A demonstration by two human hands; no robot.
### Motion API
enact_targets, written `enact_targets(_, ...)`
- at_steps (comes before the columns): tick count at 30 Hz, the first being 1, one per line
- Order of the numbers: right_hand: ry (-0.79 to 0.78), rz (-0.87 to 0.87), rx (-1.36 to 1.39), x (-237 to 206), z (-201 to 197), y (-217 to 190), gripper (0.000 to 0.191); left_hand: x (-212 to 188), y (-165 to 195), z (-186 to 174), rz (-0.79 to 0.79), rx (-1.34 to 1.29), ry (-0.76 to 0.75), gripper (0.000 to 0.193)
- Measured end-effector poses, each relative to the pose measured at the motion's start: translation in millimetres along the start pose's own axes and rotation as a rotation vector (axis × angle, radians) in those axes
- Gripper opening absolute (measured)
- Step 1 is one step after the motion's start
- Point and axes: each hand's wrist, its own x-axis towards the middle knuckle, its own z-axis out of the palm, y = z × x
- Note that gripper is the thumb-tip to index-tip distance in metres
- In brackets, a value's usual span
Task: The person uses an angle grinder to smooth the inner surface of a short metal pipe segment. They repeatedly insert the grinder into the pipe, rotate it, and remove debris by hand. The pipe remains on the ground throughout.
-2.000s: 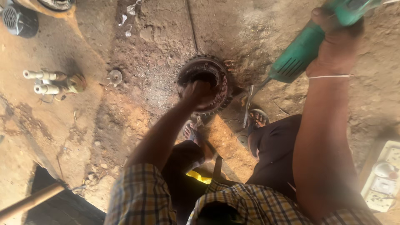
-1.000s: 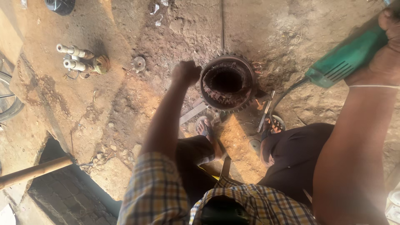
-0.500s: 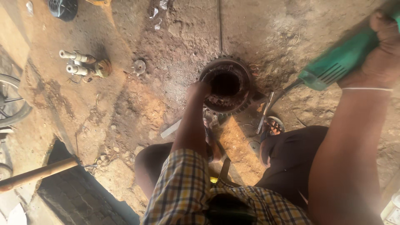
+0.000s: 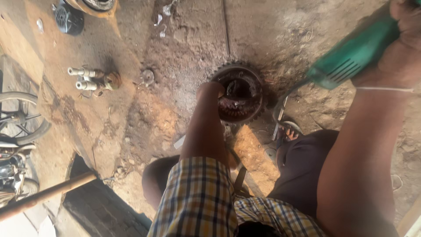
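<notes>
A rusty round motor stator (image 4: 239, 94) with a toothed rim lies on the dirt floor in the middle of the view. My left hand (image 4: 211, 90) rests on its left rim, fingers reaching into the hollow bore; I cannot tell whether they grip anything. My right hand (image 4: 405, 33) is raised at the upper right, wrapped around the body of a green angle grinder (image 4: 353, 52). The grinder's head points down-left toward the stator's right side, and its disc is hidden.
A flat metal tool (image 4: 278, 118) lies beside my sandalled foot right of the stator. A rusty part with white pegs (image 4: 94, 80) and a small round piece (image 4: 148, 77) lie to the left. A bicycle wheel (image 4: 22, 116), wooden handle (image 4: 44, 195), dark pit (image 4: 101, 206).
My left hand has moved from beside the stator onto its rim and into the bore. My right hand has kept the grinder raised at the upper right. The view shifted slightly.
</notes>
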Motion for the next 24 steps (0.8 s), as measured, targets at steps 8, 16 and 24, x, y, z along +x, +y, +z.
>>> enact_targets(8,-0.062,0.112,-0.119,0.1,-3.2,-0.7,0.031,29.9,-54.5,-18.4,0.203,-0.077,0.029,0.038)
enact_targets(16,-0.126,0.127,-0.174,-3.9,2.4,1.2,0.034,7.4,-144.6,78.0,0.539,-0.649,0.775,0.038)
enact_targets(24,-0.115,0.116,-0.212,-7.4,3.5,-1.3,0.037,-0.8,-117.3,99.8,0.859,-0.525,1.003,0.051)
